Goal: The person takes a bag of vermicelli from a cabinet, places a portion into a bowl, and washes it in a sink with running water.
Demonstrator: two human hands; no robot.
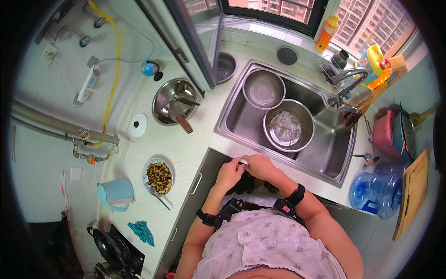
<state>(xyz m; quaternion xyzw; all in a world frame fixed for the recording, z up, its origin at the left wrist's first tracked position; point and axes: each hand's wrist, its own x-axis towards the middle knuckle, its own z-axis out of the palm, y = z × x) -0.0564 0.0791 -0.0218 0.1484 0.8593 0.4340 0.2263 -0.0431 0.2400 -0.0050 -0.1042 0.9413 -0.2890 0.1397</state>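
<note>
Both hands meet in front of the counter edge, just short of the sink. My left hand (229, 174) and my right hand (259, 167) pinch a small white piece (244, 161) between their fingertips; what it is cannot be made out. Beneath the hands is a dark opening, partly hidden by my arms. Beyond them, a stainless steel sink (240, 129) holds two metal basins. The nearer basin (311, 134) contains water and thin stringy strands, and its rim overlaps the farther basin (263, 89).
To the left are a plate of browned food pieces (159, 177) with a fork, a light-blue kettle (116, 194), a teal cloth (142, 232) and a steel bowl (167, 111) with a cleaver. An open window sash (205, 38) overhangs the counter. Blue water jugs (374, 191) and a cutting board (413, 197) stand right.
</note>
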